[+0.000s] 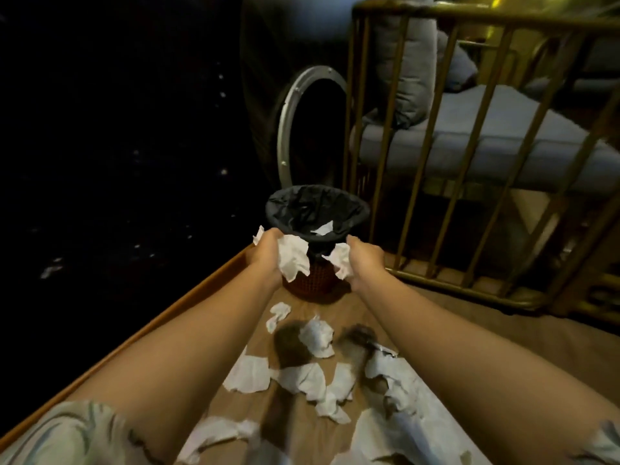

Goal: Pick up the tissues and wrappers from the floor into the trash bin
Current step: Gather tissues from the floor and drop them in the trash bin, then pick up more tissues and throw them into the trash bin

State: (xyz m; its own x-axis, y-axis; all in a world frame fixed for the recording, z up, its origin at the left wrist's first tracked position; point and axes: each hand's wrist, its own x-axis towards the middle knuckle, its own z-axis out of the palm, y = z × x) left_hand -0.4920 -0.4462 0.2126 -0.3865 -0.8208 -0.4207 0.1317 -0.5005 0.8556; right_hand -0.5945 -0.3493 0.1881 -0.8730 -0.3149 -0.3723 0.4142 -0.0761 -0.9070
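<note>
A small brown woven trash bin [310,280] with a black liner stands on the floor ahead; one white tissue piece [322,228] lies inside it. My left hand [266,253] grips a large crumpled white tissue [293,260] just in front of the bin's near rim. My right hand [364,260] holds a smaller crumpled tissue [340,263] at the rim's right side. Several white tissues lie scattered on the brown floor [419,317] between my arms, such as one crumpled tissue [317,337] and a flat tissue [250,374].
A wooden railed bed frame [446,162] with a grey mattress stands to the right. A round metal-rimmed object [285,129] leans behind the bin. A dark surface with an orange wooden edge [167,317] runs along the left.
</note>
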